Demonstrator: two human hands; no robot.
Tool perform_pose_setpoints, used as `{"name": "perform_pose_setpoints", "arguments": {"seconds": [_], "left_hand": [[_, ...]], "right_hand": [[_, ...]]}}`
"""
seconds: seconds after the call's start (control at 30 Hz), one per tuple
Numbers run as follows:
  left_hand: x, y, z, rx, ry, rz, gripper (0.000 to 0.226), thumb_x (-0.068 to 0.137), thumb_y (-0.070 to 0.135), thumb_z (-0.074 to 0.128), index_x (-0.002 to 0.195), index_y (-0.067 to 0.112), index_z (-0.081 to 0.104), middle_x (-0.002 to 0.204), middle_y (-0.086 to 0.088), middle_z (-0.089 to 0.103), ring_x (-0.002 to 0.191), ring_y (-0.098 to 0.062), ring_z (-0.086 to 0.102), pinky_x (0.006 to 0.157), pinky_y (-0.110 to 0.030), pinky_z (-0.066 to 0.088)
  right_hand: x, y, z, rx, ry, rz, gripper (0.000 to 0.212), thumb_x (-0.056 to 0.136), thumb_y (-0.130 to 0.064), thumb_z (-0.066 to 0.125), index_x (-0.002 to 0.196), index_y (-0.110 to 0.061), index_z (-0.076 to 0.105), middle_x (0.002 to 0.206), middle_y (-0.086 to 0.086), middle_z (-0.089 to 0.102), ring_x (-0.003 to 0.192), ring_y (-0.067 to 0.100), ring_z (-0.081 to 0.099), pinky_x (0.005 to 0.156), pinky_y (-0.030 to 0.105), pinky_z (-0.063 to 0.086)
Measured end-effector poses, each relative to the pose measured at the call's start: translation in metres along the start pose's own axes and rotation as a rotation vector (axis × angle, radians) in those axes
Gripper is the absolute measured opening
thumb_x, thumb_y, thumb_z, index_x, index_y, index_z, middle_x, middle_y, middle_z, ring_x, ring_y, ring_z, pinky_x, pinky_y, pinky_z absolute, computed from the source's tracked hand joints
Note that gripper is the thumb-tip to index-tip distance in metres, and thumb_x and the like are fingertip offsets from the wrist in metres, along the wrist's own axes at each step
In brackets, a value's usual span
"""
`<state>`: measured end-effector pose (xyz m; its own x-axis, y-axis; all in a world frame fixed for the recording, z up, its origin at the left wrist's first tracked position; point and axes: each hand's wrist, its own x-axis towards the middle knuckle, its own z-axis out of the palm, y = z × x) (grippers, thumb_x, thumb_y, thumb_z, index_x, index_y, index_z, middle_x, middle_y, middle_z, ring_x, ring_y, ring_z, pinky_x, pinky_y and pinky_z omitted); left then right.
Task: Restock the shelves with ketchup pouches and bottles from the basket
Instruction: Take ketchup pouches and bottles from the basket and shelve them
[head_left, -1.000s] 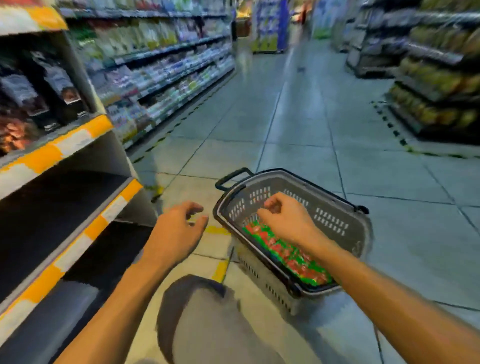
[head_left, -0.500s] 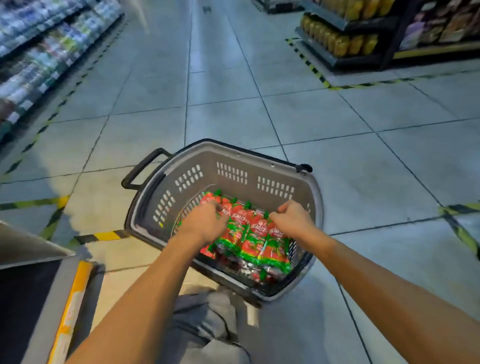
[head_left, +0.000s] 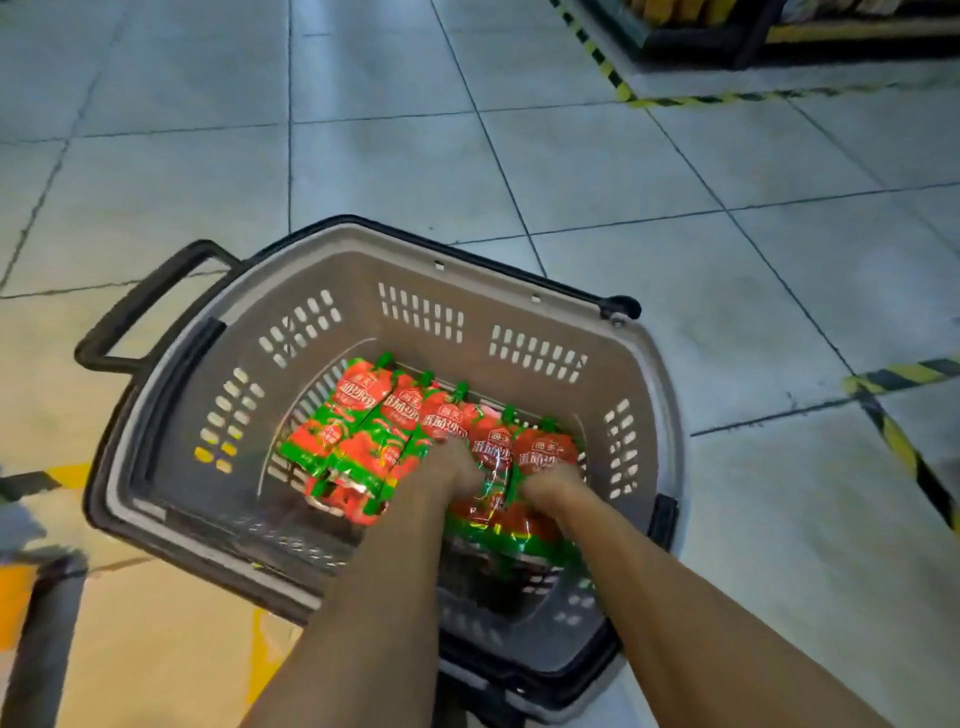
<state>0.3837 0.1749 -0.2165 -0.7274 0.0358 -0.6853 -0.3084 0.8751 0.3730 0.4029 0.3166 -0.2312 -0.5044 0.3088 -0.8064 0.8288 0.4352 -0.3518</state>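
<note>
A grey plastic basket (head_left: 415, 244) stands on the floor in front of me. Several red and green ketchup pouches (head_left: 363, 400) with green caps lie side by side in its bottom. Both my hands are deep in the basket at the right end of the row. My left hand (head_left: 457, 467) has its fingers curled down into the pouches. My right hand (head_left: 550, 486) does the same a little to the right, and one pouch stands between the two hands. The fingertips are hidden among the pouches. No bottles show.
The basket's black handle (head_left: 135, 306) sticks out to the left. A shelf corner with an orange edge (head_left: 47, 623) is at the lower left. A dark shelf unit (head_left: 727, 36) stands at the far right, behind yellow-black floor tape (head_left: 904, 447). Grey tiled floor lies around.
My view has tipped down and closer over the basket. Both hands have shifted right along the row and dug deeper between the pouches.
</note>
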Motion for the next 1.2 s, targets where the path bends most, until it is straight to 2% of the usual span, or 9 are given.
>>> {"name": "perform_pose_setpoints", "arguments": {"seconds": [0.1, 0.2, 0.3, 0.5, 0.7, 0.77, 0.97, 1.07, 1.2], "left_hand": [[0.016, 0.003, 0.02, 0.037, -0.022, -0.017, 0.029, 0.096, 0.015, 0.059, 0.122, 0.001, 0.056, 0.13, -0.018, 0.059, 0.119, -0.031, 0.058, 0.097, -0.036, 0.048], [0.026, 0.006, 0.03, 0.124, 0.012, -0.021, 0.033, 0.095, 0.02, 0.064, 0.121, 0.002, 0.055, 0.129, -0.017, 0.058, 0.121, -0.032, 0.055, 0.101, -0.04, 0.048], [0.032, 0.002, 0.031, 0.126, 0.052, -0.038, 0.037, 0.089, 0.023, 0.07, 0.118, 0.004, 0.058, 0.124, -0.013, 0.061, 0.118, -0.032, 0.058, 0.099, -0.039, 0.05], [0.031, 0.001, 0.025, -0.039, 0.011, -0.08, 0.048, 0.085, 0.022, 0.078, 0.124, 0.007, 0.055, 0.129, -0.014, 0.061, 0.12, -0.033, 0.058, 0.104, -0.043, 0.048], [-0.006, 0.002, -0.006, -0.252, 0.082, -0.044, 0.059, 0.081, 0.016, 0.079, 0.133, 0.007, 0.052, 0.13, -0.015, 0.061, 0.12, -0.033, 0.058, 0.104, -0.04, 0.048], [-0.026, -0.001, -0.026, -0.334, 0.119, -0.01, 0.048, 0.081, 0.014, 0.079, 0.124, 0.006, 0.056, 0.123, -0.016, 0.065, 0.112, -0.032, 0.062, 0.098, -0.041, 0.052], [-0.123, -0.009, -0.095, -0.701, 0.255, 0.125, 0.017, 0.085, 0.008, 0.078, 0.098, 0.008, 0.066, 0.101, -0.016, 0.073, 0.085, -0.026, 0.067, 0.084, -0.043, 0.058], [-0.191, -0.019, -0.12, -0.917, 0.332, 0.183, 0.014, 0.089, 0.0, 0.071, 0.093, 0.013, 0.066, 0.09, -0.008, 0.076, 0.077, -0.021, 0.071, 0.07, -0.032, 0.06], [-0.285, -0.049, -0.134, -1.139, 0.517, 0.184, 0.023, 0.09, 0.006, 0.07, 0.109, 0.016, 0.064, 0.104, -0.008, 0.077, 0.085, -0.022, 0.075, 0.067, -0.033, 0.061]], "right_hand": [[0.013, 0.0, 0.01, -0.11, 0.038, 0.045, 0.089, 0.086, -0.014, 0.07, 0.153, 0.003, 0.014, 0.143, 0.024, 0.048, 0.129, 0.04, 0.052, 0.106, 0.049, 0.047], [0.02, 0.002, 0.012, -0.246, 0.061, 0.023, 0.07, 0.081, -0.017, 0.077, 0.14, 0.001, 0.044, 0.136, 0.019, 0.055, 0.125, 0.036, 0.056, 0.104, 0.047, 0.05], [0.021, 0.003, 0.011, -0.27, 0.098, 0.008, 0.058, 0.082, -0.018, 0.076, 0.133, -0.001, 0.052, 0.131, 0.016, 0.059, 0.12, 0.034, 0.06, 0.101, 0.045, 0.053], [0.01, 0.0, 0.005, -0.159, 0.232, 0.037, 0.081, 0.088, -0.012, 0.067, 0.147, 0.01, 0.017, 0.141, 0.021, 0.052, 0.128, 0.038, 0.054, 0.103, 0.043, 0.05], [-0.031, -0.011, -0.017, 0.01, 0.232, -0.111, 0.06, 0.081, -0.021, 0.077, 0.131, -0.001, 0.05, 0.125, 0.016, 0.064, 0.112, 0.034, 0.064, 0.092, 0.044, 0.056], [-0.052, -0.012, -0.027, 0.081, 0.201, -0.19, 0.048, 0.077, -0.02, 0.083, 0.116, -0.007, 0.06, 0.11, 0.012, 0.069, 0.096, 0.029, 0.069, 0.081, 0.04, 0.059], [-0.133, -0.017, -0.058, 0.334, 0.034, -0.504, 0.022, 0.07, -0.015, 0.089, 0.087, -0.012, 0.075, 0.08, 0.002, 0.078, 0.08, 0.024, 0.075, 0.083, 0.048, 0.061], [-0.18, -0.026, -0.067, 0.462, -0.155, -0.643, 0.021, 0.08, -0.016, 0.084, 0.099, -0.017, 0.074, 0.09, 0.002, 0.079, 0.082, 0.022, 0.077, 0.077, 0.041, 0.062], [-0.24, -0.042, -0.056, 0.548, -0.396, -0.803, 0.021, 0.091, -0.015, 0.073, 0.11, -0.019, 0.069, 0.1, 0.001, 0.078, 0.091, 0.02, 0.076, 0.079, 0.038, 0.06]]}}
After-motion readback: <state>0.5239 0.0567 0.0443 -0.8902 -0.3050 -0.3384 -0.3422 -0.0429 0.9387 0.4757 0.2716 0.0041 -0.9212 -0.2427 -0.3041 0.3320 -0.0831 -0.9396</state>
